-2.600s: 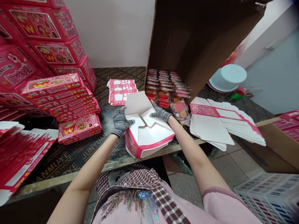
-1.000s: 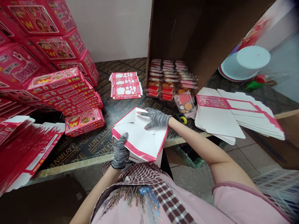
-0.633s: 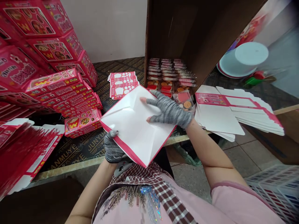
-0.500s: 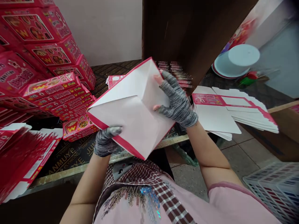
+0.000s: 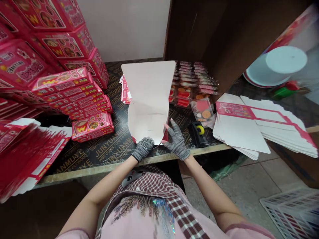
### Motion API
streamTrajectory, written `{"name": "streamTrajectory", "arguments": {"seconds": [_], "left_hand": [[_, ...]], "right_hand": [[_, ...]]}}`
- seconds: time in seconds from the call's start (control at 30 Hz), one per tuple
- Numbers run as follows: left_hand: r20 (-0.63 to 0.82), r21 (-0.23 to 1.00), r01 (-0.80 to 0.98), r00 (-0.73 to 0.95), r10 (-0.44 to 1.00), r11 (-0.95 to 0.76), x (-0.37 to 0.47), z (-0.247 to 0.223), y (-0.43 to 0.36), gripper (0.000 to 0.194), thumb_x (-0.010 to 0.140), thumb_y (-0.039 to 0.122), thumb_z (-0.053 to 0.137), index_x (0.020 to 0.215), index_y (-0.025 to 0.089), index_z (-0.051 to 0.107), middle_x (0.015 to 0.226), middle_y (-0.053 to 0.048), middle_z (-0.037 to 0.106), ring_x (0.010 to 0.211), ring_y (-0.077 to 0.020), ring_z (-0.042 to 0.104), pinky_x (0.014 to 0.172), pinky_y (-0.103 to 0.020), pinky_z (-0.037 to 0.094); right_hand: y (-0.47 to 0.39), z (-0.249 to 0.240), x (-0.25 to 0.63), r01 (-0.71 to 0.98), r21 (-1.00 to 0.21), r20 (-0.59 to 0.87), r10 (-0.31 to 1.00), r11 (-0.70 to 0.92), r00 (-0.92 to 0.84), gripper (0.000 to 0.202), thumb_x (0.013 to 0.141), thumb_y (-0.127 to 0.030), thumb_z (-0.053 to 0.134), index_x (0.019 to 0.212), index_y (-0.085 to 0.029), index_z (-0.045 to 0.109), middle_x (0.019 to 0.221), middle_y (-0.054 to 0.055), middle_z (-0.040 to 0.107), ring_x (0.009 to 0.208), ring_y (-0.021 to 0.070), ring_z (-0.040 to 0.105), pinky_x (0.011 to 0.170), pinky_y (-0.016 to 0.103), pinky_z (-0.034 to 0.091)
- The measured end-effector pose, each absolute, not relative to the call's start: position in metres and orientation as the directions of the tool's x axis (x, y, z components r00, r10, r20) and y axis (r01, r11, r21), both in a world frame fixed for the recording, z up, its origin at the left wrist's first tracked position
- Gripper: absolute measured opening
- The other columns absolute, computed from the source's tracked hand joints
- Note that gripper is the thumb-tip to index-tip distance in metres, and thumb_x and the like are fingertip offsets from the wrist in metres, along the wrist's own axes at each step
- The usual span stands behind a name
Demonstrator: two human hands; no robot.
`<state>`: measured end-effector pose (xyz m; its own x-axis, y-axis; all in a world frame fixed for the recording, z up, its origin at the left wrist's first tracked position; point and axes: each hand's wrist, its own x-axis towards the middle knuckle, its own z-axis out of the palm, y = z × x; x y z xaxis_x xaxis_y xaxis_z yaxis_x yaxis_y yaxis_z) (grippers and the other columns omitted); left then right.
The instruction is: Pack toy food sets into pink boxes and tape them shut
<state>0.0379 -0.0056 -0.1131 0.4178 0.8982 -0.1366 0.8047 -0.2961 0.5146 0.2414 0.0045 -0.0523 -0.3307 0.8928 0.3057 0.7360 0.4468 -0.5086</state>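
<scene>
One long worktable [image 5: 122, 129], topped with dark printed plywood, carries everything between the two hands. At the back stands one big brown cardboard carton [image 5: 211, 36], its rough edge meeting the pale wall. On the left rise the glossy pink boxes [image 5: 66, 46], too many overlapping to count, beside a fanned pile of red flat cartons [image 5: 32, 152]. White-backed box blanks [image 5: 239, 129] spread on the right, some jutting past the table edge.

The one open box [image 5: 149, 122] sits mid-table near the front edge, smooth white inside, its tall flap upright and side walls bowed. The left hand [image 5: 143, 148] has its fingers curled at the near rim; I can't tell whether it grips. The right hand [image 5: 177, 139] is spread open, fingertips beside the right wall. Right of it, bare plywood leads to one black tape dispenser [image 5: 198, 134] with a yellow core.
</scene>
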Motion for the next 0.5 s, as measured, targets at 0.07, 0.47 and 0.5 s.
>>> {"name": "streamTrajectory", "arguments": {"seconds": [0.07,0.47,0.5], "left_hand": [[-0.164,0.475,0.815,0.451,0.877,-0.331,0.037,-0.116,-0.008,0.018,0.094,0.009,0.053,0.106,0.011,0.067,0.119,-0.021,0.069,0.119,-0.0285,0.064,0.112,-0.047,0.045],[0.028,0.794,0.455,0.635,0.772,-0.403,0.046,-0.087,-0.052,0.044,0.092,0.035,0.068,0.131,0.014,0.065,0.136,-0.014,0.068,0.127,-0.0255,0.063,0.109,-0.034,0.049],[0.061,0.865,0.373,0.584,0.81,-0.334,0.03,-0.08,-0.062,0.039,0.095,0.034,0.063,0.129,0.015,0.066,0.131,-0.011,0.071,0.122,-0.0231,0.066,0.105,-0.031,0.052]], "right_hand": [[0.005,-0.059,0.237,0.708,-0.521,0.315,0.878,0.477,-0.36,0.075,0.089,-0.071,0.049,0.143,-0.02,0.052,0.16,0.018,0.04,0.153,0.0371,0.032,0.121,0.057,0.034],[0.03,-0.041,0.252,0.757,-0.534,0.478,0.873,0.376,-0.097,0.073,0.081,-0.069,0.054,0.146,-0.034,0.053,0.156,0.015,0.046,0.148,0.0439,0.038,0.116,0.067,0.038],[0.022,-0.035,0.247,0.753,-0.553,0.485,0.872,0.358,-0.058,0.073,0.081,-0.067,0.055,0.149,-0.042,0.047,0.16,0.012,0.041,0.151,0.0415,0.033,0.115,0.065,0.039]]}}
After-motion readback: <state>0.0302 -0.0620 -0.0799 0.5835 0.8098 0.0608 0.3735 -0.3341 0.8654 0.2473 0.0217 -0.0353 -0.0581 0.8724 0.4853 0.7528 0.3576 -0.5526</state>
